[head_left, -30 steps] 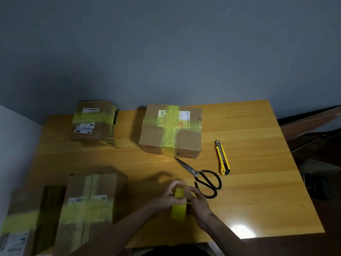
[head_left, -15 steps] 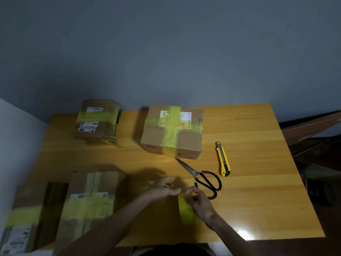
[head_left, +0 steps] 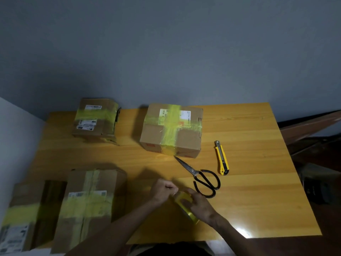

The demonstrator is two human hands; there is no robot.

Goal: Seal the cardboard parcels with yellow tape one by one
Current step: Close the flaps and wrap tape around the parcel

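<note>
Four brown cardboard parcels (head_left: 170,132) banded with yellow tape sit on the wooden desk (head_left: 249,182), their white labels (head_left: 184,114) too blurred to read. Near centre, the right hand (head_left: 200,205) grips the yellow tape roll (head_left: 191,217); the left hand (head_left: 162,191) pinches its edge with curled fingers.

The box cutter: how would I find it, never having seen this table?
Start at the wooden table and find the parcel taped in a yellow cross. Right of it lie two tools; the box cutter is the rightmost, a straight yellow-and-black bar, unlike the black-handled scissors beside it.
</note>
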